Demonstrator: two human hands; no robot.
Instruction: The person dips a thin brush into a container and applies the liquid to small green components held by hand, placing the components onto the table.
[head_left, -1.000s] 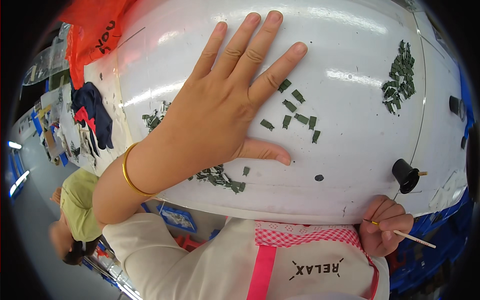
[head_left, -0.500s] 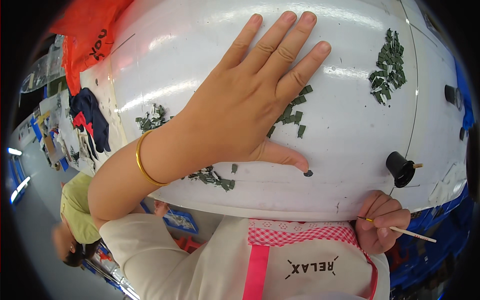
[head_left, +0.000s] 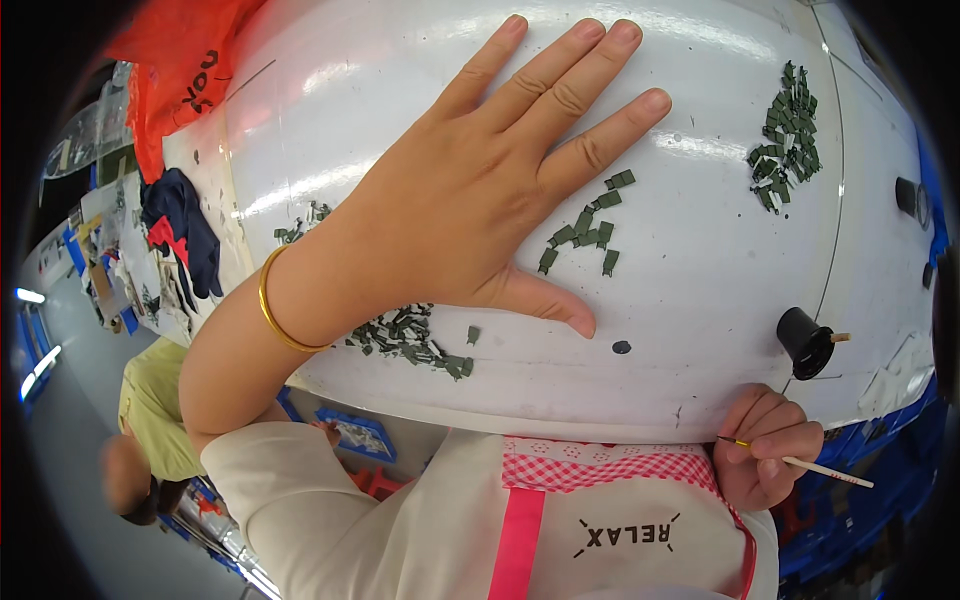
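My left hand (head_left: 480, 190), a gold bangle (head_left: 268, 300) on its wrist, is over the white table with fingers stretched and spread, holding nothing. Whether the palm touches the tabletop I cannot tell. Beside its thumb and index finger lie several loose small dark green pieces (head_left: 585, 234). A dark blot (head_left: 622, 347) is just right of the thumb tip. Down at the table's near edge, my right hand (head_left: 765, 445) grips a thin paintbrush (head_left: 835, 472) with a pale handle, its tip pointing left.
Piles of green pieces lie at the far right (head_left: 785, 140), under my left forearm (head_left: 400, 335) and left of it (head_left: 300, 222). A black pot (head_left: 800, 340) with a stick stands right. An orange-red bag (head_left: 185, 85) and dark cloth (head_left: 185, 225) are left. Another person (head_left: 160, 420) is lower left.
My left hand has shifted slightly left, so its thumb is off the dark blot and more of the nearby green pieces show. My right hand keeps the paintbrush in nearly the same place.
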